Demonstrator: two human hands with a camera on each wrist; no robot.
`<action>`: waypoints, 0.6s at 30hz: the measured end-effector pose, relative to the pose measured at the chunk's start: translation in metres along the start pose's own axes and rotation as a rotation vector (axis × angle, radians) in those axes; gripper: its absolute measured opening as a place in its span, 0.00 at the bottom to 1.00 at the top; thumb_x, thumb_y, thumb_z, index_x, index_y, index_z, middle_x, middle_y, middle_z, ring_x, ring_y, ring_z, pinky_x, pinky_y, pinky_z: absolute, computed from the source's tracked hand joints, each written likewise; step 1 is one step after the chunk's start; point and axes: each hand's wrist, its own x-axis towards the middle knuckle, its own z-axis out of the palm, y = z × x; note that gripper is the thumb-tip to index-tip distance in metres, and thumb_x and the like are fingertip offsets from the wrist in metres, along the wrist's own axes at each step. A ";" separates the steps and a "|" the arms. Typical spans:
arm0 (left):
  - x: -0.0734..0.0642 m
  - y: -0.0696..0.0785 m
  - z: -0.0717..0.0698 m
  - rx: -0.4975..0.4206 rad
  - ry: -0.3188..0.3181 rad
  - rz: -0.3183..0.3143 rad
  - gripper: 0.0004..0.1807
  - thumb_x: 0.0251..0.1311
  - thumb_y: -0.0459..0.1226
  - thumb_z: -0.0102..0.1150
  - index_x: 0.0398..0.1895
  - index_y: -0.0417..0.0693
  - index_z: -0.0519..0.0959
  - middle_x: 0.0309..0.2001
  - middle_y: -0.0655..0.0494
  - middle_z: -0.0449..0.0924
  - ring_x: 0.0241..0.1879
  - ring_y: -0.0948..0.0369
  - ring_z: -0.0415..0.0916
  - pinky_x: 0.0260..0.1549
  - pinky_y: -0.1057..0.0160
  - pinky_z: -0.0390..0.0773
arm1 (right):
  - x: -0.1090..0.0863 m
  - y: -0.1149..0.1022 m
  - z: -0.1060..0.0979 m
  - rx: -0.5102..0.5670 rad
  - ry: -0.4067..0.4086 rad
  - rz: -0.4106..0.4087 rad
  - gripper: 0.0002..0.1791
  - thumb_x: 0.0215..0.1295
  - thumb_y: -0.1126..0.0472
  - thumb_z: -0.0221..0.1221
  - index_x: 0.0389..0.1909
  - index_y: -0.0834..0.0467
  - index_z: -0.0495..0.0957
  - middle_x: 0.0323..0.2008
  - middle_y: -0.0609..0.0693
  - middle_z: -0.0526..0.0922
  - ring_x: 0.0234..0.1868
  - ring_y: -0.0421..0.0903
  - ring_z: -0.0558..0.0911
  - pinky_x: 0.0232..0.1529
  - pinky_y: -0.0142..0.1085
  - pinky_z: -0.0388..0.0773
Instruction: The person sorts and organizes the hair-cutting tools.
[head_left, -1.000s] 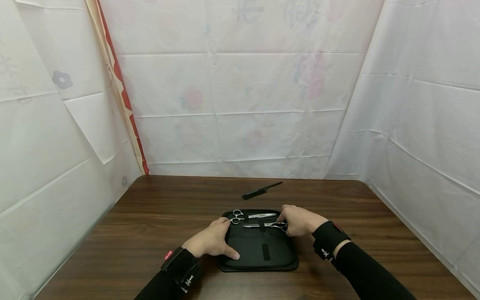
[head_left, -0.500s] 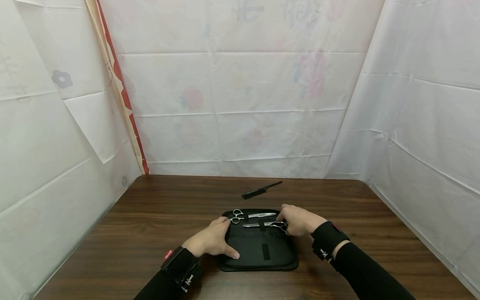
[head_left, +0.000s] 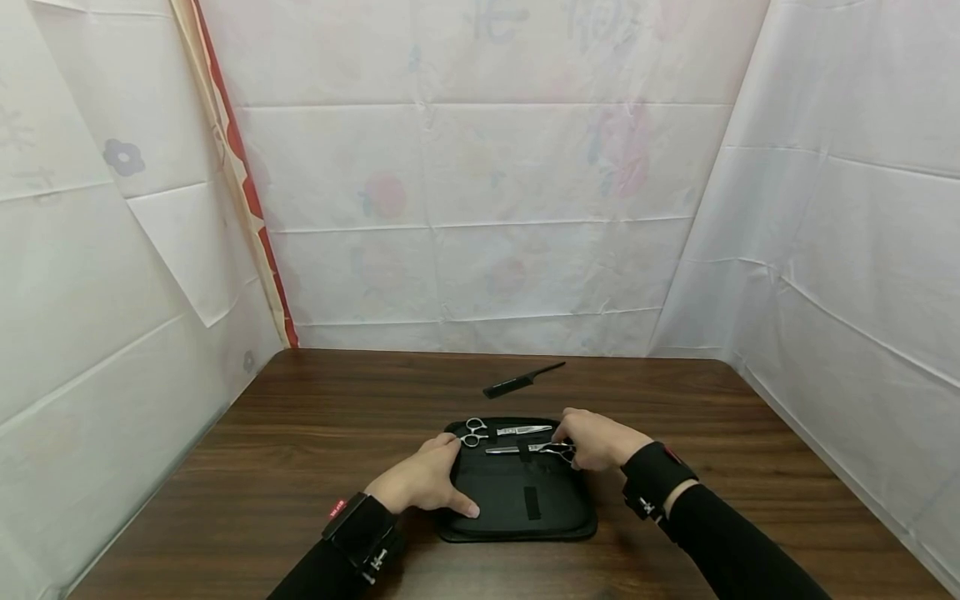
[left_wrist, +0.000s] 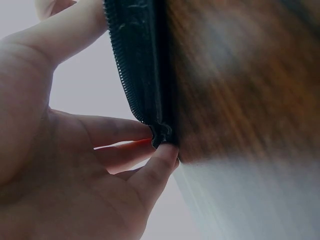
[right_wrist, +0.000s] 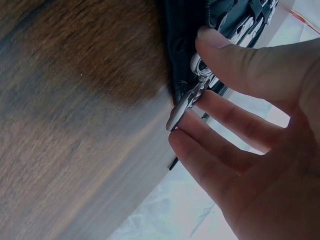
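Compared with a second ago, the right hand [head_left: 600, 442] has edged very slightly leftward, and the lower scissors [head_left: 538, 448] have slid with it, their blade tip lying a touch farther left over the black case [head_left: 491, 492].

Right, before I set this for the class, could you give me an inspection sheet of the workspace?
Surface: dark wood-grain table.
Job's things: black zip case, open; farther scissors, handle to the left, and nearer scissors, handle to the right, each crossed by a strap; the strap closest to the person holds nothing.
Clutter: one loose item, a black tail comb, on the table beyond the case.
Grippers: two bare hands; left hand rests on the case's left side, right hand holds the nearer scissors' handle.
Cables: nothing seen.
Surroundings: creased white sheeting with faint prints behind and at both sides.
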 end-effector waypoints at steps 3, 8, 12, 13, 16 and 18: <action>0.001 0.000 0.000 0.002 -0.003 0.001 0.59 0.44 0.52 0.82 0.73 0.28 0.62 0.75 0.37 0.58 0.74 0.42 0.55 0.67 0.42 0.64 | -0.001 0.000 -0.001 0.004 -0.003 -0.005 0.21 0.56 0.77 0.69 0.52 0.64 0.84 0.49 0.55 0.78 0.52 0.57 0.79 0.51 0.48 0.80; 0.001 -0.001 0.001 0.002 -0.001 0.001 0.60 0.44 0.52 0.82 0.73 0.27 0.62 0.75 0.37 0.58 0.74 0.42 0.55 0.67 0.42 0.64 | 0.000 0.000 -0.001 0.004 -0.008 0.002 0.22 0.55 0.77 0.70 0.52 0.64 0.84 0.50 0.55 0.77 0.54 0.58 0.78 0.52 0.49 0.79; 0.001 -0.001 0.000 0.000 -0.001 -0.002 0.59 0.44 0.52 0.82 0.73 0.28 0.62 0.74 0.37 0.58 0.74 0.42 0.55 0.68 0.42 0.64 | 0.002 -0.001 -0.002 0.009 -0.017 0.005 0.21 0.55 0.77 0.70 0.52 0.64 0.84 0.49 0.54 0.77 0.56 0.58 0.78 0.54 0.50 0.78; 0.001 -0.001 0.001 -0.001 -0.001 -0.002 0.59 0.44 0.52 0.82 0.73 0.28 0.63 0.74 0.37 0.58 0.74 0.42 0.55 0.68 0.42 0.64 | 0.003 -0.001 -0.002 0.012 -0.021 0.006 0.21 0.55 0.77 0.70 0.52 0.64 0.84 0.49 0.54 0.77 0.56 0.59 0.77 0.55 0.50 0.78; 0.001 -0.001 0.001 0.003 -0.004 -0.002 0.59 0.44 0.52 0.82 0.73 0.28 0.63 0.74 0.37 0.58 0.74 0.42 0.55 0.67 0.42 0.64 | 0.003 -0.001 -0.002 0.017 -0.033 0.006 0.21 0.56 0.77 0.69 0.52 0.65 0.84 0.49 0.54 0.77 0.56 0.59 0.77 0.55 0.50 0.78; 0.001 -0.001 0.001 0.005 -0.008 -0.004 0.59 0.44 0.53 0.82 0.73 0.28 0.62 0.75 0.37 0.58 0.74 0.42 0.55 0.67 0.42 0.64 | 0.002 -0.001 -0.001 0.016 -0.036 0.002 0.21 0.56 0.77 0.69 0.52 0.65 0.84 0.48 0.54 0.77 0.56 0.58 0.77 0.54 0.50 0.78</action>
